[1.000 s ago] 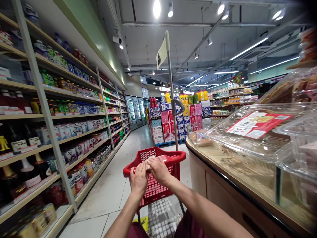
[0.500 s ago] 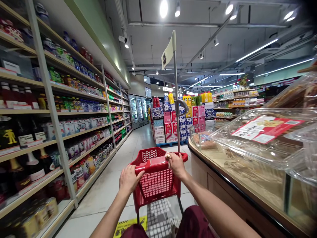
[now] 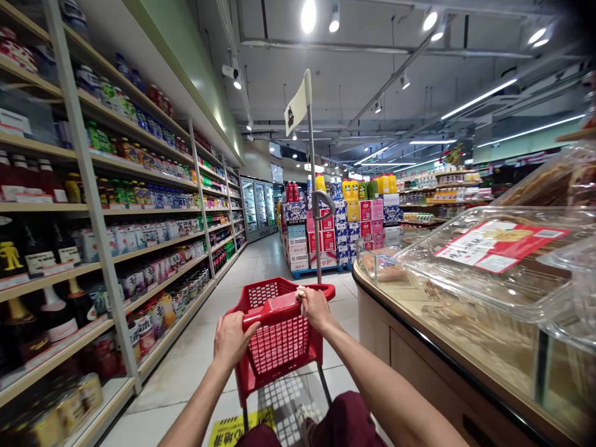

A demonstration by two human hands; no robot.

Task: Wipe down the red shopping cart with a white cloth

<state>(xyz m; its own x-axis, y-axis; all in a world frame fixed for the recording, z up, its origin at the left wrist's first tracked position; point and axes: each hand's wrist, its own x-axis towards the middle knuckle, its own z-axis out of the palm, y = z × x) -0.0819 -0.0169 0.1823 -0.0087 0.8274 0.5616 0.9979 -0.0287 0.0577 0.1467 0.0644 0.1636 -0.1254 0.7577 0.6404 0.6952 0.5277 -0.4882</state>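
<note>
A small red shopping cart (image 3: 279,351) with a mesh basket stands on the tiled floor before me. My left hand (image 3: 233,338) is wrapped over the left end of its red handle, thumb along the bar. Toward the right part of the handle, my right hand (image 3: 316,308) is closed, with a small whitish crumpled thing (image 3: 302,292) showing at its fingers. From the cart's right side rises a grey pole (image 3: 313,143) carrying a pale flag (image 3: 297,107). The basket's inside is partly hidden by the handle and my hands.
Tall shelves (image 3: 139,254) of bottles and cans line the left. A wooden counter (image 3: 386,329) with clear food boxes (image 3: 493,248) runs along the right. Stacked drink cartons (image 3: 326,239) stand ahead, glass-door fridges (image 3: 256,202) beyond. A yellow floor sign (image 3: 228,431) lies below.
The cart, its flag pole and both my hands have shifted slightly left in view. Both hands keep their places on the handle.
</note>
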